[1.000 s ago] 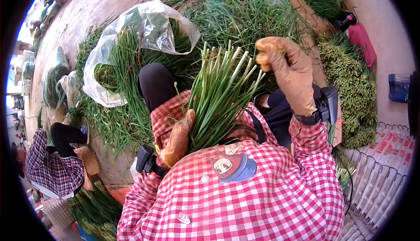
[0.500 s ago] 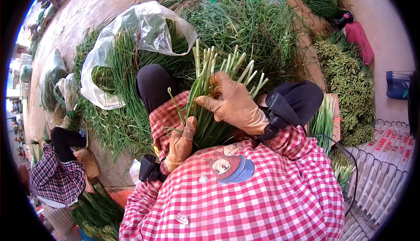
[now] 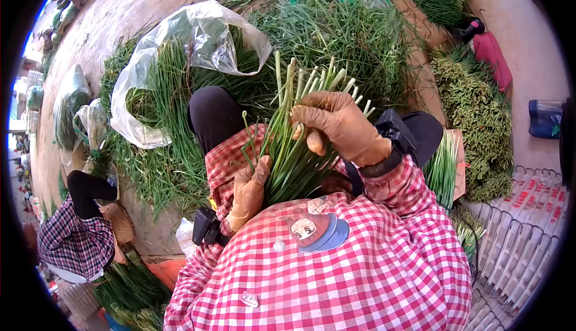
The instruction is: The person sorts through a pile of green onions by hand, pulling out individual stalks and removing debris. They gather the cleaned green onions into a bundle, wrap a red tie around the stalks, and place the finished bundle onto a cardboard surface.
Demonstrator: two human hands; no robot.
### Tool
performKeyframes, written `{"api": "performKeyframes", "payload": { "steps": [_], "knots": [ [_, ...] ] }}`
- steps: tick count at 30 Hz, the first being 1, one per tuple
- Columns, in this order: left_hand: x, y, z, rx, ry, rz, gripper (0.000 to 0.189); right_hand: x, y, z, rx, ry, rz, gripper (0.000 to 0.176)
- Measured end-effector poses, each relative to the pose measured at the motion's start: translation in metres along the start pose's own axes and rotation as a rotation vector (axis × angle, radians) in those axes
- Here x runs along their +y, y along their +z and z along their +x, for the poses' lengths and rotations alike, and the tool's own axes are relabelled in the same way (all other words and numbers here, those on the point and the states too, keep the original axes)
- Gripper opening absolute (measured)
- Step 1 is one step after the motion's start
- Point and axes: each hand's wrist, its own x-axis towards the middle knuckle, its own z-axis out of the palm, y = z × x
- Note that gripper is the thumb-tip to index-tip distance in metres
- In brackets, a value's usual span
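Observation:
A bunch of long green stalks (image 3: 287, 172) with pale cut ends pointing up and away rests in my lap, against the checked shirt. My left hand (image 3: 247, 193), in a tan glove, is wrapped round the lower left side of the bunch. Over the upper right of the stalks is my right hand (image 3: 339, 126), also gloved, its fingers curled and pressed together at the stalks. Whether a single stalk is pinched there is hidden. One thin stalk with a small bud (image 3: 244, 115) sticks out on the left of the bunch.
Beyond my knees lies a large heap of green stalks (image 3: 336, 37). An open clear plastic bag (image 3: 129, 124) holds more of them. Bundled stalks (image 3: 474, 115) lie at the right, near wire racks (image 3: 522, 235). Another person (image 3: 75, 235) in a checked shirt sits at the left.
My right hand has moved right and slightly up, and its fingers have curled in from a more spread pose. My left hand stays at the bunch, whose tops have shifted slightly.

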Motion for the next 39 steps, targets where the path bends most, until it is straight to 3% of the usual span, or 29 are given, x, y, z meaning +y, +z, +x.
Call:
{"api": "performKeyframes", "payload": {
  "steps": [6,9,11,12,14,15,18,19,22,24,25,26,27,29,31,32,34,35,37,38,39],
  "knots": [
    [-0.015,-0.003,0.0,0.042,0.015,0.009,0.027,-0.012,-0.009,-0.014,-0.175,0.205,0.333,0.017],
    [-0.01,0.0,0.001,0.088,-0.01,0.006,0.024,-0.026,-0.024,-0.021,-0.286,-0.091,0.613,0.023],
    [-0.01,0.002,0.0,0.106,-0.035,-0.03,0.023,-0.049,-0.035,-0.036,-0.219,-0.313,0.544,0.02],
    [-0.009,0.002,0.0,0.113,-0.056,-0.059,0.022,-0.052,-0.055,-0.037,-0.289,-0.481,0.45,0.024],
    [0.0,0.004,0.003,0.133,-0.093,-0.091,0.022,-0.092,-0.068,-0.047,-0.202,-0.496,0.693,0.036],
    [0.0,0.004,0.004,0.134,-0.088,-0.097,0.022,-0.1,-0.088,-0.047,-0.329,-0.509,0.745,0.038],
    [0.0,0.001,0.004,0.108,-0.075,-0.1,0.021,-0.106,-0.132,-0.043,0.127,-0.565,0.256,0.037],
    [0.001,0.0,0.004,0.093,-0.072,-0.097,0.021,-0.106,-0.145,-0.033,0.349,-0.444,-0.042,0.039],
    [-0.004,0.006,0.001,0.139,0.028,-0.094,0.021,-0.073,-0.138,-0.018,1.171,0.041,-1.686,0.058],
    [-0.006,0.003,0.002,0.128,0.067,-0.053,0.02,-0.05,-0.091,-0.021,0.84,-0.539,-1.049,0.038],
    [-0.007,0.0,0.0,0.121,0.075,-0.024,0.02,-0.05,-0.046,-0.03,0.567,-0.436,-0.685,0.027],
    [-0.009,-0.001,-0.001,0.167,0.09,0.033,0.022,-0.042,-0.028,-0.036,0.308,-0.342,-0.611,0.03],
    [-0.008,0.001,-0.003,0.151,0.134,0.05,0.022,-0.048,-0.003,-0.04,0.194,-0.113,-0.882,0.033],
    [0.004,0.01,-0.006,0.134,0.205,0.079,0.024,-0.029,0.014,-0.021,0.007,-0.059,-1.301,0.032],
    [0.003,0.007,-0.008,0.1,0.211,0.077,0.025,0.008,0.021,-0.009,0.118,-0.227,-1.103,0.029],
    [0.003,0.005,-0.008,0.085,0.216,0.077,0.025,0.021,0.021,-0.005,0.105,-0.159,-0.711,0.025],
    [0.003,-0.008,-0.002,0.066,0.191,0.114,0.03,0.011,0.018,-0.006,-0.051,0.042,-0.4,0.022],
    [0.015,-0.007,0.0,0.061,0.055,0.035,0.033,-0.004,0.015,-0.006,-0.123,0.16,-0.229,0.02],
    [0.033,0.001,0.002,0.024,-0.174,-0.135,0.038,-0.013,0.003,-0.01,-0.303,0.16,0.057,0.016],
    [0.032,-0.005,0.005,-0.017,-0.241,-0.158,0.047,-0.007,-0.004,-0.006,-0.331,-0.347,-0.182,0.019],
    [0.032,-0.004,0.005,-0.049,-0.256,-0.19,0.048,-0.008,-0.006,-0.006,-0.365,-0.68,-0.263,0.022]
  ]
}}
